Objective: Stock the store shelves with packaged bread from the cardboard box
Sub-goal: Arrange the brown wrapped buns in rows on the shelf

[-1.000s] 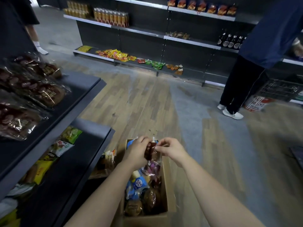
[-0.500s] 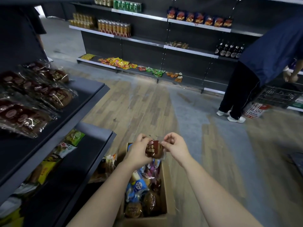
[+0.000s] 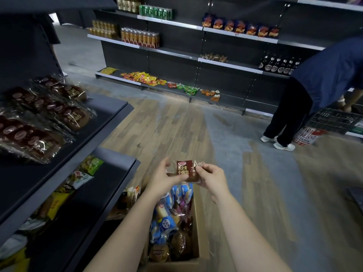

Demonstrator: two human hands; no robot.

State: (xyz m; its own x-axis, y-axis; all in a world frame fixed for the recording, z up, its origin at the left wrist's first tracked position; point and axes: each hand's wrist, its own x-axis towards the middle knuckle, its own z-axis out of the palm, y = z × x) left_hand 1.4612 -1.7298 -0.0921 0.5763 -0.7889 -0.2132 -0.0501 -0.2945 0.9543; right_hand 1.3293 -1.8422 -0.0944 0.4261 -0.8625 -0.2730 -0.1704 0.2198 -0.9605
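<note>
1. As I judge it, the step in hand is moving one small dark bread packet [image 3: 185, 170] from the cardboard box [image 3: 198, 228] to a shelf. The packet sits at the lower centre of the frame, held in the air over the far end of the box, with its printed label turned toward me.
2. Brown packets of the same kind [image 3: 68, 114] lie in a row on the upper shelf [image 3: 110, 107] at the left of the frame, so I take that as the destination. The bare strip of shelf to the right of the row looks like the free spot.
3. To do it well, I would pass the packet to a single hand, probably the left, which is nearer the shelf. I would grip the loaf itself, because the thin wrapper edge could slip or crumple. I would then lay it flat, label up like its neighbours, without nudging them toward the edge.
4. The box holds mixed blue and brown packets, and the lower shelf [image 3: 110, 160] carries green and yellow ones. Each packet needs matching to its own kind.
5. Both forearms rise from the bottom of the frame and meet at the packet. The left hand [image 3: 163, 178] holds the packet's left side, with its fingers [image 3: 167, 163] curled round the edge.
6. The right hand [image 3: 212, 176] pinches the wrapper's right edge at its fingertips, and its other fingers are curled in.
7. Another person [image 3: 324, 75] bends at the shelves at the right of the frame, well apart from my path.
</note>
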